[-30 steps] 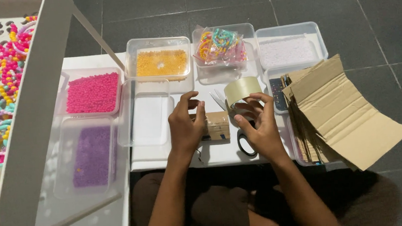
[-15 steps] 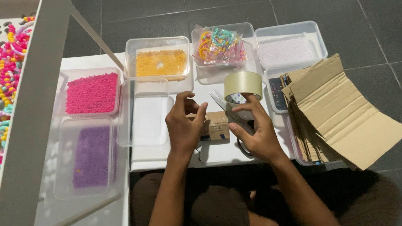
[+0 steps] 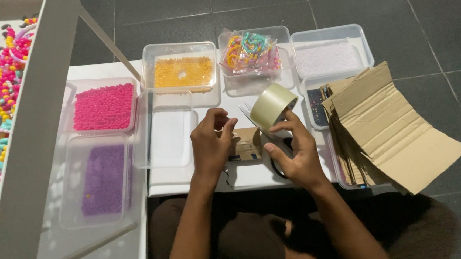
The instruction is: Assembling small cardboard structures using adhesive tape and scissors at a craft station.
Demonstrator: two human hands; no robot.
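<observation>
My right hand (image 3: 294,152) holds a roll of clear packing tape (image 3: 272,106) tilted up over a small brown cardboard box (image 3: 245,144) on the white table (image 3: 190,178). My left hand (image 3: 211,144) pinches near the end of the tape strip at the box's left side, fingers curled together. A black pair of scissors (image 3: 277,169) lies partly hidden under my right hand.
Clear tubs hold pink beads (image 3: 103,107), purple beads (image 3: 103,179), orange beads (image 3: 182,72), white beads (image 3: 330,57) and bagged colourful bracelets (image 3: 250,51). An empty clear tub (image 3: 168,131) sits left of my hands. Flattened cardboard (image 3: 387,129) stacks at right. A white frame (image 3: 36,132) stands at left.
The tape roll has lifted and tilted slightly up and to the right. My left hand has drawn a little away from it, stretching the strip over the box.
</observation>
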